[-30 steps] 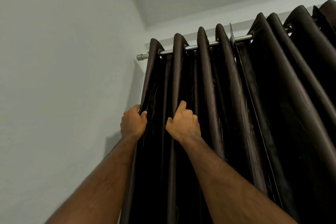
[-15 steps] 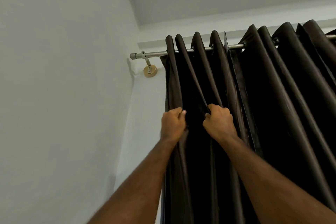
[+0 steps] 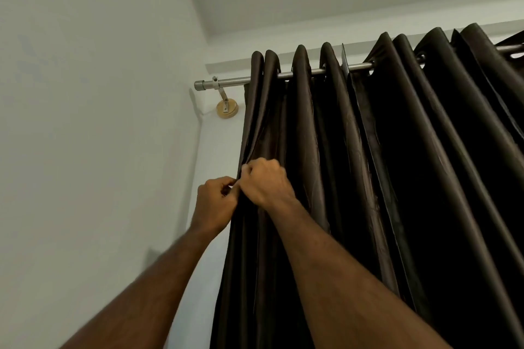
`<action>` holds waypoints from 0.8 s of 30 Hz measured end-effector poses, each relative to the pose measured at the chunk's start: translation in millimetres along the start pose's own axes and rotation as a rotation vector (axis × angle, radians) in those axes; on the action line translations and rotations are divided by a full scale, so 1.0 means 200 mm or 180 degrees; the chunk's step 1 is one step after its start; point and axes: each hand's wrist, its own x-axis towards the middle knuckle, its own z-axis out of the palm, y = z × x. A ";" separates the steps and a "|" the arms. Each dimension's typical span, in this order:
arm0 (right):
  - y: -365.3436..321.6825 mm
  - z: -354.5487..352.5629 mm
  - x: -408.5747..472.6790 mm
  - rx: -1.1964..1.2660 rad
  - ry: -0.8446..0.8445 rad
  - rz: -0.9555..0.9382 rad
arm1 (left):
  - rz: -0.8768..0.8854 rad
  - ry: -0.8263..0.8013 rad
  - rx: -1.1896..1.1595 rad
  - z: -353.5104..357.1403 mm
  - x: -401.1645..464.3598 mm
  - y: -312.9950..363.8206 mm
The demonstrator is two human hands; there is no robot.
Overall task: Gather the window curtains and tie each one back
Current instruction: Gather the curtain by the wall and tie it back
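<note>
Both your hands have shifted right, bunching the curtain (image 3: 312,164); left hand (image 3: 215,204) and right hand (image 3: 266,184) pinch its soft, slippery edge—grasp whole folds.

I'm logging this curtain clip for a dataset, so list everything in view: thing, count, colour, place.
curtain: at least two panels, dark brown, hanging in folds from the rod, filling the right half; a panel edge shows near the middle of the rod
curtain rod: one, silver metal, running from upper centre to the right through the curtain rings
rod bracket: one, metal arm on a round tan base, on the wall under the rod's left end
walls and ceiling: white, left and top
left hand: one, pinches the curtain's left edge
right hand: one, grips the folds beside the left hand
</note>
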 end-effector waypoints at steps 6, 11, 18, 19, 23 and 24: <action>0.20 -0.25 0.02 -0.1010 0.1964 -0.0161 | 0.0278 0.0043 0.0761 0.14 -0.03 0.10; 0.40 -0.38 0.09 -0.0883 0.0744 0.0599 | 0.0161 -0.0037 0.0593 0.14 -0.01 0.06; 0.25 -0.09 0.13 -0.0741 0.0269 0.0832 | 0.0323 -0.0179 0.0431 0.02 -0.01 -0.01; 0.15 -0.02 0.17 -0.0590 0.0008 0.0493 | 0.0322 -0.0193 0.0370 0.00 -0.01 -0.02; -0.09 0.01 0.32 -0.0917 -0.0684 -0.0502 | 0.0230 -0.0158 0.0126 -0.05 0.02 -0.04; -0.05 -0.02 0.34 -0.0989 -0.0768 -0.0444 | 0.0221 -0.0192 0.0143 -0.05 0.01 -0.04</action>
